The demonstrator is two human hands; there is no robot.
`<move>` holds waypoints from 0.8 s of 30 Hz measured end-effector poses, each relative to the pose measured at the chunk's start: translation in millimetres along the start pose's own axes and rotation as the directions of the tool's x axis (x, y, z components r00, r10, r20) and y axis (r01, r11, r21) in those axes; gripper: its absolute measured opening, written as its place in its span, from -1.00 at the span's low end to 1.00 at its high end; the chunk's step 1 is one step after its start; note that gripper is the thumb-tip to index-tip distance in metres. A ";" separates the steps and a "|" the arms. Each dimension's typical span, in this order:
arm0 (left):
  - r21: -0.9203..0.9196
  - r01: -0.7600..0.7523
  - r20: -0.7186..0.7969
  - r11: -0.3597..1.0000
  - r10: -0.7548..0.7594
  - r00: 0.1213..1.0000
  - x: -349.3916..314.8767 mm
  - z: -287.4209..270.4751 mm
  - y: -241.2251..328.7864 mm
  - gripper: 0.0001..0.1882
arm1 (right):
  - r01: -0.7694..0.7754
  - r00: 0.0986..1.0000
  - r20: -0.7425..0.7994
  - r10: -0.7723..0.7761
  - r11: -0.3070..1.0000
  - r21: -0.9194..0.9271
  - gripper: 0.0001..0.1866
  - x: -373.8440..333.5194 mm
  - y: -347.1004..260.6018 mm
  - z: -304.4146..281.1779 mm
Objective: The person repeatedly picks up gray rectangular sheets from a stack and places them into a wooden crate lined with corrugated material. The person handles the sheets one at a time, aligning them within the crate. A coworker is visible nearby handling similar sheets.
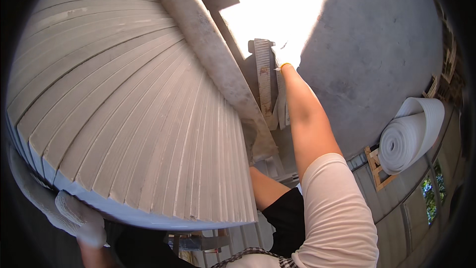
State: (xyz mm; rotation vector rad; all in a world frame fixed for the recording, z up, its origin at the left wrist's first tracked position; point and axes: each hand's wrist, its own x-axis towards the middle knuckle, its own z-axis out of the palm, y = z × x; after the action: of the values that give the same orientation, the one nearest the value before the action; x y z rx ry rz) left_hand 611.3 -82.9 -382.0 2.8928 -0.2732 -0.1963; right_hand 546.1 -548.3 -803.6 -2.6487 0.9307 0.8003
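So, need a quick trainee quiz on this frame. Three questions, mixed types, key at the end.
1. True or false: the left hand is gloved.
2. Multiple choice: where in the view does the white roll sit relative to the grey slabs?
A) to their left
B) to their right
C) on top of them
3. Short answer: which arm stretches toward the bright, washed-out patch, and how clearly does its hand show?

Key:
1. True.
2. B.
3. The right arm; the right hand is largely lost in glare, so its fingers cannot be made out.
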 end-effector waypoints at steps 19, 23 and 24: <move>0.152 -0.037 -0.043 0.988 0.044 0.998 8.6 -4.5 3.3 -0.15 | -0.090 0.925 0.378 -0.029 0.952 0.293 -0.35 -55.9 -17.2 -3.2; 0.138 -0.028 -0.108 0.990 0.043 0.993 21.4 -0.8 19.3 -0.19 | 0.428 0.902 -0.161 -0.401 0.882 0.199 -0.61 -95.8 -33.5 -99.9; 0.141 -0.014 -0.119 0.990 0.031 0.992 23.1 -3.3 23.0 -0.21 | 0.566 0.805 -0.295 -0.515 0.816 0.118 -0.64 -103.6 -37.7 -123.1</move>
State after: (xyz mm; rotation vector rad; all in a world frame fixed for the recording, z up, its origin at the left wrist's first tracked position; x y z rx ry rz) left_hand 630.4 -108.8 -375.9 3.0233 -0.3102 0.0028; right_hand 554.3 -512.0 -642.6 -2.6509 0.2273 0.2215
